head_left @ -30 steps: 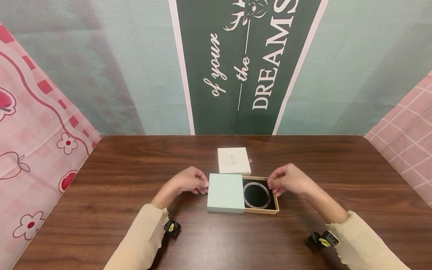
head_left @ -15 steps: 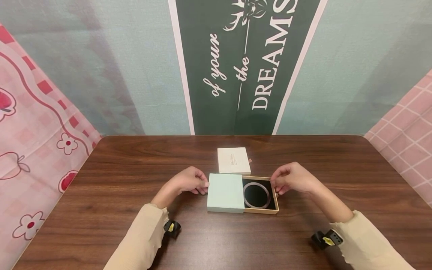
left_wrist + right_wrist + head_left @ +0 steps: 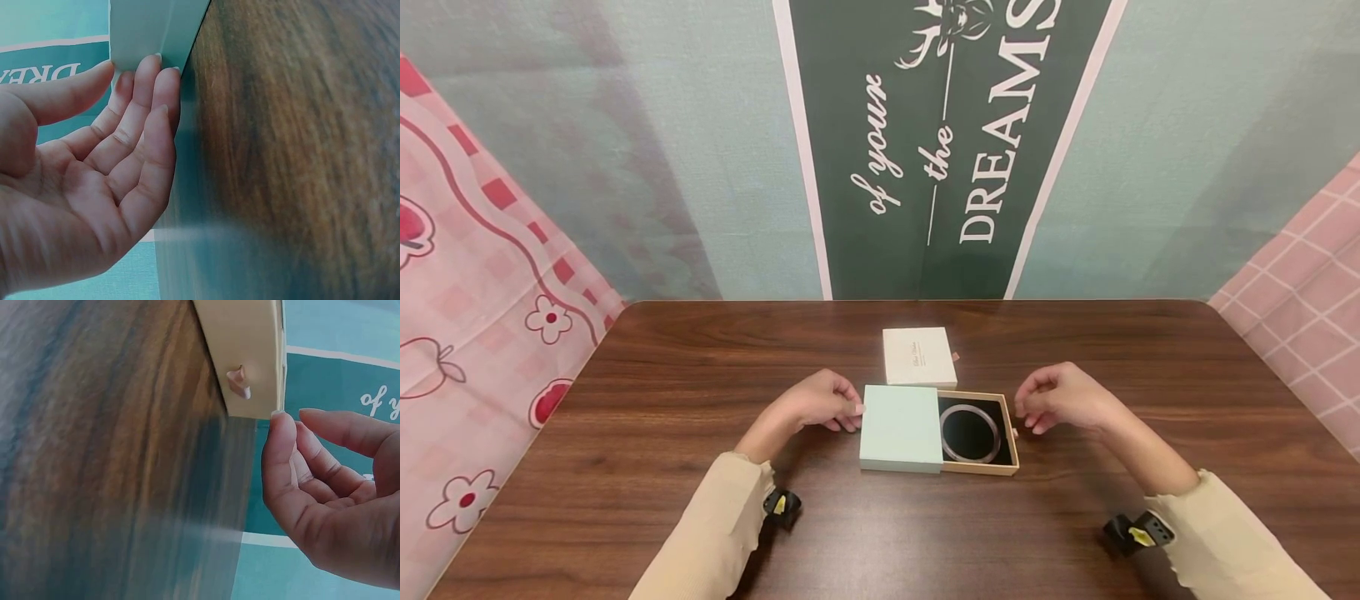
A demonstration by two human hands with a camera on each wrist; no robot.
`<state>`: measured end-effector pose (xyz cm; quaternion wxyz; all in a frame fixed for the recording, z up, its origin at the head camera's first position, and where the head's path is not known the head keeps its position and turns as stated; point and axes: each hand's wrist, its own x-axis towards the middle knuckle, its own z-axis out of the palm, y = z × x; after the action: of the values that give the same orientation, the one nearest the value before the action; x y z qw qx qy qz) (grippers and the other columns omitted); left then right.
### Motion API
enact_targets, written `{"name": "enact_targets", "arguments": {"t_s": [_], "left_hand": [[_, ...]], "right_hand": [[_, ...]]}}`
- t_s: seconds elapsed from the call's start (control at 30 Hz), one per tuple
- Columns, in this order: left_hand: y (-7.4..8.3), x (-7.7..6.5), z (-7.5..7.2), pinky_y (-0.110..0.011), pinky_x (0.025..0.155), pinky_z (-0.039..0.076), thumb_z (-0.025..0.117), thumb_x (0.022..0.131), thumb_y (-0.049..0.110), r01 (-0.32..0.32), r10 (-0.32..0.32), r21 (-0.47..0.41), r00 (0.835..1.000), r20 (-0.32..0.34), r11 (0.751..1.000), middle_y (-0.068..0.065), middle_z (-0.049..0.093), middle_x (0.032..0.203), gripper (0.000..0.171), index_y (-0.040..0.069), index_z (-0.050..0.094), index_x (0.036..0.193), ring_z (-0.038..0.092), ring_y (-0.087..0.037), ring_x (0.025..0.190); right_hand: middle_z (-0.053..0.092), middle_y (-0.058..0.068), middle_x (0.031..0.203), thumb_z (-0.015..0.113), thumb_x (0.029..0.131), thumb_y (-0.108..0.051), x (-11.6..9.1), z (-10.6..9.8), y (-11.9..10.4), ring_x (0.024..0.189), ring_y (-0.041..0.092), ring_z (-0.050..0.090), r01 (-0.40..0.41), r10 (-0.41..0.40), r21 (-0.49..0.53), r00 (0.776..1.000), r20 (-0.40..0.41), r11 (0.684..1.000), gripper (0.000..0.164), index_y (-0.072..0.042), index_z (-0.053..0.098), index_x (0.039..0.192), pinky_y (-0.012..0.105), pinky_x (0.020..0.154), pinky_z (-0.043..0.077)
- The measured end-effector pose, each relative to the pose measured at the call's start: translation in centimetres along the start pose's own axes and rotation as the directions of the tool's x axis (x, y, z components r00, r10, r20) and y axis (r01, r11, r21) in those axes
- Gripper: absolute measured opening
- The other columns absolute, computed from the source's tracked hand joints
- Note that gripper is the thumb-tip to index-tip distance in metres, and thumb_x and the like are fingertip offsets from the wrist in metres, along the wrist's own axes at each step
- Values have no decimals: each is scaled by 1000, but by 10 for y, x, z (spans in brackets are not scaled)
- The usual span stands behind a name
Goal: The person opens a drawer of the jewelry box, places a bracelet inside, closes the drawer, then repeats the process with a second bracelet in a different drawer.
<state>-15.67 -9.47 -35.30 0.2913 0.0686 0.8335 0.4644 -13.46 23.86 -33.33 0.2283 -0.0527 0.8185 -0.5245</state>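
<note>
A pale mint box sleeve [image 3: 900, 427] lies on the table. Out of its right side sticks a cream drawer [image 3: 980, 469] with a black lining, holding a round translucent bangle [image 3: 945, 433]. My left hand [image 3: 826, 402] touches the sleeve's left end with thumb and fingertips; in the left wrist view its fingers [image 3: 140, 119] are only slightly bent, palm empty. My right hand [image 3: 1063, 398] stands just right of the drawer, fingers loosely curled with nothing between them. In the right wrist view a small pink ribbon tab [image 3: 238, 382] shows on the drawer's front.
Directly behind the sleeve lies a closed white box [image 3: 917, 357] with small lettering and a pink tab at its right. The dark wooden table [image 3: 715, 358] reaches back to a printed cloth [image 3: 880, 250]. Patterned pink cloths hang at both sides.
My right hand has let go of the drawer's right edge and moved a little to the right. The left hand, sleeve, drawer and bangle have stayed put.
</note>
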Motion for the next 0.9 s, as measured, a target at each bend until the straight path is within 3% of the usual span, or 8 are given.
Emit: {"name": "enact_targets", "arguments": {"t_s": [0.9], "left_hand": [[0, 0, 0, -32, 65, 52, 60, 87, 6, 3, -3, -12, 1000, 3, 1000, -9, 65, 72, 9, -3, 62, 86, 63, -18, 67]], "right_hand": [[61, 13, 76, 55, 81, 4, -1, -1, 25, 61, 16, 60, -55, 32, 182, 991, 127, 982, 19, 18, 54, 94, 32, 60, 54]]}}
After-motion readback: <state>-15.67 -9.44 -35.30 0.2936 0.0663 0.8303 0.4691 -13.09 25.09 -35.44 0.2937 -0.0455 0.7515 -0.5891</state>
